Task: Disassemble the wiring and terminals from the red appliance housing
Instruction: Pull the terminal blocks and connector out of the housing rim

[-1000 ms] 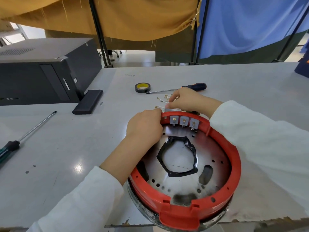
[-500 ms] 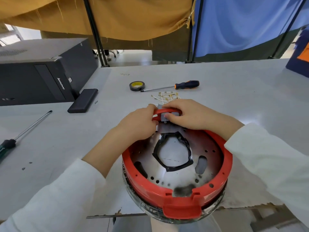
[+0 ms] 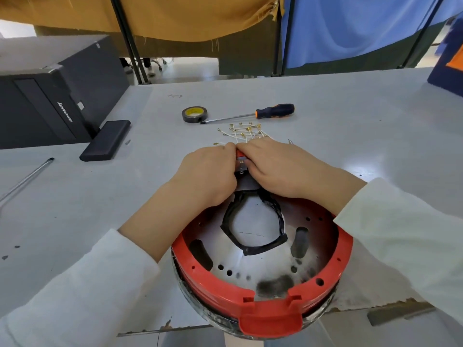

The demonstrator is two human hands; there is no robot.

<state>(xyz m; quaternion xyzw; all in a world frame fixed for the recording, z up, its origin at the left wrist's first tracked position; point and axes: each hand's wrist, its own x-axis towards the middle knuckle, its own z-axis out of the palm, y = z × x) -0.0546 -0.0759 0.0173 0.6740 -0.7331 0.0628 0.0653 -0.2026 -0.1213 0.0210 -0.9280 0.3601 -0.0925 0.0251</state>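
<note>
Red housing (image 3: 263, 306) at tabletop (image 3: 75, 209) near edge. My left hand (image 3: 208, 171) and right hand (image 3: 280, 169): both grips curled, pinching terminal block (image 3: 241, 167) at far rim. Plastic stiff, tabs small (probably brittle); hold block body, not prongs.

Your red appliance housing (image 3: 260, 314) is smooth, glossy plastic ringing a bright, scorched metal plate (image 3: 258, 266) with a matt black gasket (image 3: 253, 231). The table (image 3: 350, 136) looks matt grey and scuffed, its near edge chipped; the screwdriver (image 3: 250, 115) has a shiny steel shaft.
</note>
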